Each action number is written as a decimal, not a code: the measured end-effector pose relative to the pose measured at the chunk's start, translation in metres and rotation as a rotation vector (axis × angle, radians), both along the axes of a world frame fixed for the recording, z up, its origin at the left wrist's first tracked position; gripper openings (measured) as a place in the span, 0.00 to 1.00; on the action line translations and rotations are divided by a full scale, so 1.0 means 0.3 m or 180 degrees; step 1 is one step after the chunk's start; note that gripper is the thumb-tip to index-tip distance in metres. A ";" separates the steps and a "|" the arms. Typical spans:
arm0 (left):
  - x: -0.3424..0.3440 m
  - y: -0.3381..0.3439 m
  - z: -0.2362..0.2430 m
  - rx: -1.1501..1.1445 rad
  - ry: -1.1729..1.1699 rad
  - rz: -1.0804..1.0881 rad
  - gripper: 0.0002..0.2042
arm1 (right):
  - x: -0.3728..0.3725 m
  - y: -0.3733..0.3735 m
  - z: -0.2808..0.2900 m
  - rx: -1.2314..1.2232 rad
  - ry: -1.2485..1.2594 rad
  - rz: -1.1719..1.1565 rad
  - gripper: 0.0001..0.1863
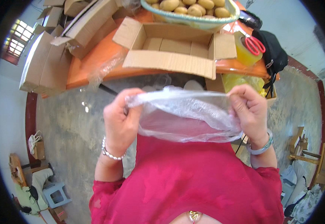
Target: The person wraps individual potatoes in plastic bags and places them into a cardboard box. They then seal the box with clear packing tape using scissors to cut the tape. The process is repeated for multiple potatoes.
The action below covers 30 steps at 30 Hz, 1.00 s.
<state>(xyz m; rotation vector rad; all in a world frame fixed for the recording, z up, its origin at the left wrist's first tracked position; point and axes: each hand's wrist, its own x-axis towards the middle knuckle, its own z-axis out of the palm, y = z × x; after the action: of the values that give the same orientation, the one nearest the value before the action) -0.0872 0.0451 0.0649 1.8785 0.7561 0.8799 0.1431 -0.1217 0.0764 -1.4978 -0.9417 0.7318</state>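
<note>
A clear plastic bag (192,108) is stretched between my two hands in front of my body, its upper edge pulled taut. My left hand (123,115) pinches one end between thumb and fingers. At the other end, my right hand (248,110) grips the edge, thumb pressed against the curled fingers. Just beyond the bag, an open cardboard box (170,70) with its flaps spread rests on the orange table (84,71). Its visible inside holds nothing.
Behind the box stands a bowl (207,23) of potatoes (195,9). Red-handled scissors (254,45) lie on a yellow tape roll (243,52), next to a black bag (272,50). More cardboard boxes (46,63) crowd the table's left. A plastic stool (57,194) sits on the floor.
</note>
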 end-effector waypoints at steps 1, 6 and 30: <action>0.006 -0.006 -0.011 -0.0100 -0.0055 -0.0011 0.05 | 0.018 0.002 0.005 -0.0130 -0.0119 0.0157 0.03; 0.023 -0.019 -0.085 -0.0575 0.0024 -0.0299 0.07 | 0.127 0.053 0.106 0.0258 -0.1349 0.0390 0.04; 0.104 0.022 -0.310 -0.0112 0.0769 -0.0399 0.06 | 0.644 1.130 0.293 0.0072 -0.4701 -0.0047 0.13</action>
<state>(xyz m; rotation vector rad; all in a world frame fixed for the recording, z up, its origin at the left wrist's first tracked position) -0.0561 0.0517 -0.0282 1.9995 0.7830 0.5640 0.3363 0.2175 0.1644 -1.9393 -1.9494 -0.5916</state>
